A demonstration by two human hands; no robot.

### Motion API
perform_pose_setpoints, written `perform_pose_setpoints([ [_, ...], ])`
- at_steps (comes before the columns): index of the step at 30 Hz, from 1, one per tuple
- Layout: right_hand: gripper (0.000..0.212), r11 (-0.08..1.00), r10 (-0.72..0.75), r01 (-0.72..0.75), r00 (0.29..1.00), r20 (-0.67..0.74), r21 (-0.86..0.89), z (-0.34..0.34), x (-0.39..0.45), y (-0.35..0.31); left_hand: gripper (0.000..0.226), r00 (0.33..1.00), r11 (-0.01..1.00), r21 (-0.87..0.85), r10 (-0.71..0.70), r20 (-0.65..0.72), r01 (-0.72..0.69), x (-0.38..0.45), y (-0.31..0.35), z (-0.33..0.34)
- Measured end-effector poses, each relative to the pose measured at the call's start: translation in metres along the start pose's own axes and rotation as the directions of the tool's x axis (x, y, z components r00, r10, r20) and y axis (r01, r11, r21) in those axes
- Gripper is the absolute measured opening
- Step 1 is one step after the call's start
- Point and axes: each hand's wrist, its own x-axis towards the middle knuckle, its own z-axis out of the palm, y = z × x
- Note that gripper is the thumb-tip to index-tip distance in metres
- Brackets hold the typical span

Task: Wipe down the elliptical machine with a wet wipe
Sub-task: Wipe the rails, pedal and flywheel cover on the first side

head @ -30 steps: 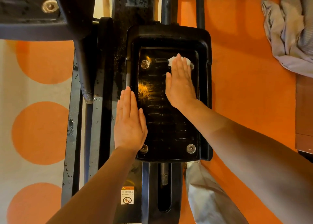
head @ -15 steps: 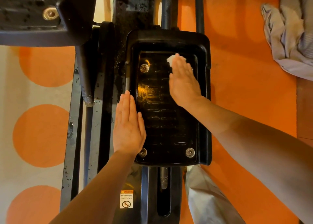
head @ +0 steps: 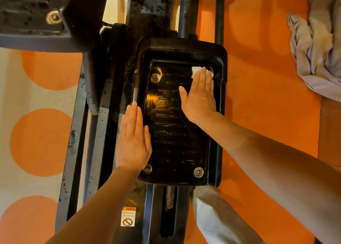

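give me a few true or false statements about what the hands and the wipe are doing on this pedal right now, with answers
1. The right hand presses a white wet wipe flat against the black elliptical foot pedal. True.
2. The wipe sits at the pedal's near end by the person. False: it is at the far right corner.
3. The left hand lies flat with straight fingers on the pedal's left edge. True.
4. The left hand holds a second wipe. False: no wipe shows under it.
5. A crumpled grey cloth lies on the orange floor to the right. True.
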Motion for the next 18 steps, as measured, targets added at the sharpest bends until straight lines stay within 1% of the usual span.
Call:
perform_pose_setpoints([
  [2,0.072,0.999,-0.036,0.036,0.998,0.057,0.006,-0.002,-0.019,0.004,0.055,1.0,1.0,0.005,0.0,0.007,0.0,0.0,0.0,0.0],
  [5,0.066,0.982,-0.188,0.186,0.978,0.096,0.031,0.003,-0.053,0.01,0.056,1.0,0.998,0.067,0.006,0.019,-0.007,0.0,0.001,-0.001],
  [9,0.057,0.902,-0.429,0.421,0.898,0.092,0.094,0.005,-0.057,0.03,0.057,1.0,0.996,0.084,-0.003,0.02,0.002,0.001,0.004,-0.003],
  [13,0.066,0.844,-0.534,0.536,0.839,0.106,0.009,-0.01,-0.038,0.04,0.058,0.999,0.993,0.121,-0.001,0.033,-0.003,0.001,0.005,-0.004],
  [18,0.063,0.729,-0.653,0.673,0.739,0.166,-0.127,-0.031,-0.028,0.045,0.063,0.997,0.99,0.141,-0.019,0.079,0.007,-0.004,0.011,-0.011],
])
